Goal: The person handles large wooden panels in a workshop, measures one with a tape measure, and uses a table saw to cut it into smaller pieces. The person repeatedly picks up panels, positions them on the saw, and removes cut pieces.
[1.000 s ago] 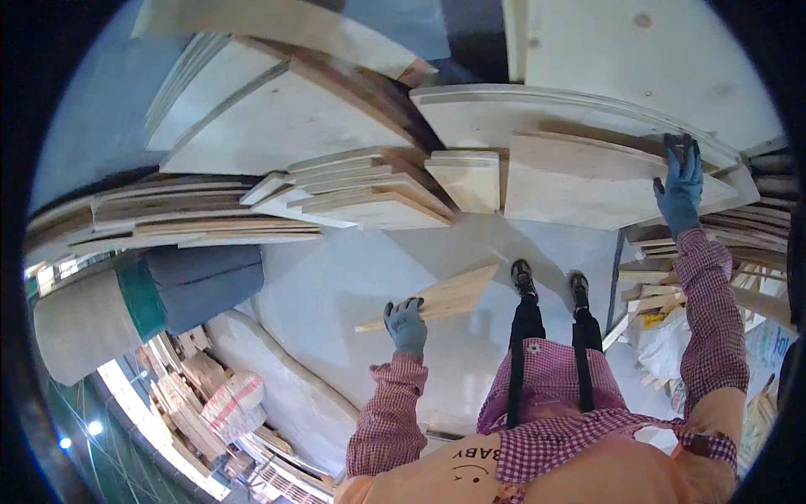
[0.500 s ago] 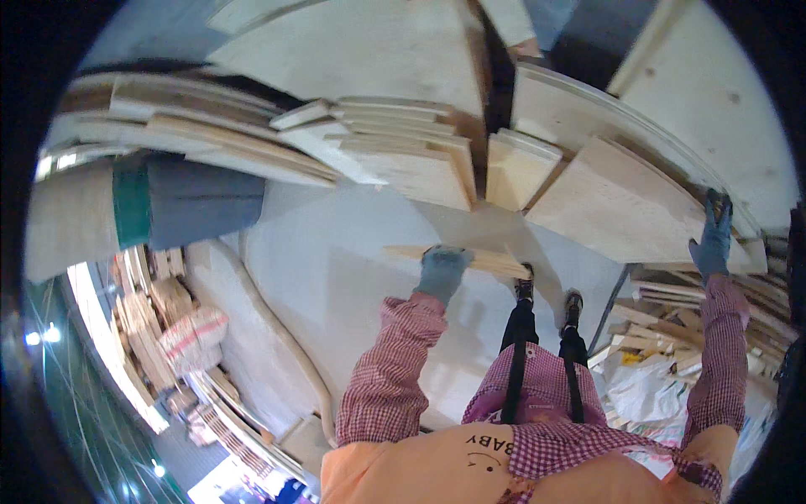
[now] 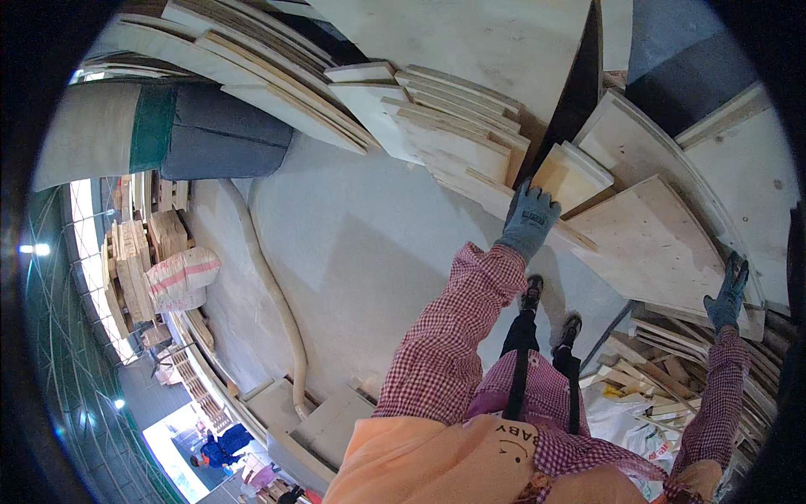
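Note:
My left hand (image 3: 531,220), in a grey-blue work glove, is closed on the upper edge of a narrow plywood board (image 3: 579,236). It carries the board just in front of the leaning stacks, its fingers close to a short yellowish board (image 3: 564,178). Over at the far right, my right hand (image 3: 729,292) wears the same kind of glove. Its fingers are stretched out and its thumb stands apart, at the right edge of a large leaning plywood panel (image 3: 651,239). Whether its fingertips press on that panel or the one behind, I cannot tell.
Several plywood boards (image 3: 457,139) lean in a row to the left. Scrap wood (image 3: 651,365) and a white sack (image 3: 617,407) lie low at the right. A grey padded bundle (image 3: 227,134) and a long hose (image 3: 273,290) are on the left. A person (image 3: 225,445) is in the distance.
My left hand has moved forward and right with the plywood board, up to the leaning stacks. The right hand stays by the panel's edge. The whole view has turned.

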The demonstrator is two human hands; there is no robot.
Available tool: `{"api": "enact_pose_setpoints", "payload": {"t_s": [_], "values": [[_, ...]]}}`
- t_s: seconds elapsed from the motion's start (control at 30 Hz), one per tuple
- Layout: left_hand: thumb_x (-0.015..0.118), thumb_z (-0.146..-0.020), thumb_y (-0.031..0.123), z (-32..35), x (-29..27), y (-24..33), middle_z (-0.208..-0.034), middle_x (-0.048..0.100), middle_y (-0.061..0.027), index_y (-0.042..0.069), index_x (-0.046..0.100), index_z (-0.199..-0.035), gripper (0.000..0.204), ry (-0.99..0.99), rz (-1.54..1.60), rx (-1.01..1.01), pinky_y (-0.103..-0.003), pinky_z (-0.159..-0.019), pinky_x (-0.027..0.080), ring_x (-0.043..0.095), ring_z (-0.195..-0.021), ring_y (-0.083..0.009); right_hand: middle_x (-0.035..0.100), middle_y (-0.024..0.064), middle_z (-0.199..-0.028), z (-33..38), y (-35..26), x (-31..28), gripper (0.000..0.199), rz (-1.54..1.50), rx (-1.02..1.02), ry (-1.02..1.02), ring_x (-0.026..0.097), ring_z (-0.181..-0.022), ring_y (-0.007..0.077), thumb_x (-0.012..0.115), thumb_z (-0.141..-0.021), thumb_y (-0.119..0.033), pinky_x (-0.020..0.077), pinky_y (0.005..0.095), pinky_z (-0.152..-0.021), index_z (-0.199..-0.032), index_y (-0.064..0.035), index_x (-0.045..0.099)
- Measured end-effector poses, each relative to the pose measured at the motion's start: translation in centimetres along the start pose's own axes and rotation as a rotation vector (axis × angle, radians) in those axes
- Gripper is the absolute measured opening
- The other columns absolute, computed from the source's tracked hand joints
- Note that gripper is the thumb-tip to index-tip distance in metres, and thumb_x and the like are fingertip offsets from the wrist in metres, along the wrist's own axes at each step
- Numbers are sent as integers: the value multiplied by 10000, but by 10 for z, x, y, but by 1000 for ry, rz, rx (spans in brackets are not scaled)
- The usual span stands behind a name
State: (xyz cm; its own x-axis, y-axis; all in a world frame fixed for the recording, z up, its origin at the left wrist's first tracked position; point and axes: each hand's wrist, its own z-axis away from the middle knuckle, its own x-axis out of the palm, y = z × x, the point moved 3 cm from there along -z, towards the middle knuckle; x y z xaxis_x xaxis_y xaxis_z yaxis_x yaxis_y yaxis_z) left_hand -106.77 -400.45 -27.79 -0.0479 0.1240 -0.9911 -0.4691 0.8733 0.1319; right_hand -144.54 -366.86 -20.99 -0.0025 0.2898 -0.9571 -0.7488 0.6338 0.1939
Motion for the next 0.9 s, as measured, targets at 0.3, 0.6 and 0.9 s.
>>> {"api": "enact_pose_setpoints", "payload": {"t_s": [0.3,0.6,0.9], "values": [[577,-778,194,38,-7,18,-1402,365,-171,61,449,-1326,578,-14,15,-133,-588,-1120,95,287,-1329,-354,185,198,-1513,12,-57,-24,1045,-9,-242,388,152,-1405,357,783,-640,-176,190,467,-1127,-1492,-146,179],[500,-802,153,122,-32,24,-1389,382,-170,83,455,-1299,503,22,183,-220,-552,-1147,109,311,-1329,-348,587,237,-1151,84,-394,-27,790,-546,-614,-592,588,-1011,378,710,-721,-280,472,429,-882,-1404,-82,367],[636,-744,192,243,-54,34,-1429,328,-214,23,352,-1385,721,277,476,-593,-536,-1130,128,254,-1352,-399,630,254,-1009,61,-443,-11,488,-450,-644,-427,627,-906,385,653,-717,-186,494,451,-815,-1180,-47,583]]}}
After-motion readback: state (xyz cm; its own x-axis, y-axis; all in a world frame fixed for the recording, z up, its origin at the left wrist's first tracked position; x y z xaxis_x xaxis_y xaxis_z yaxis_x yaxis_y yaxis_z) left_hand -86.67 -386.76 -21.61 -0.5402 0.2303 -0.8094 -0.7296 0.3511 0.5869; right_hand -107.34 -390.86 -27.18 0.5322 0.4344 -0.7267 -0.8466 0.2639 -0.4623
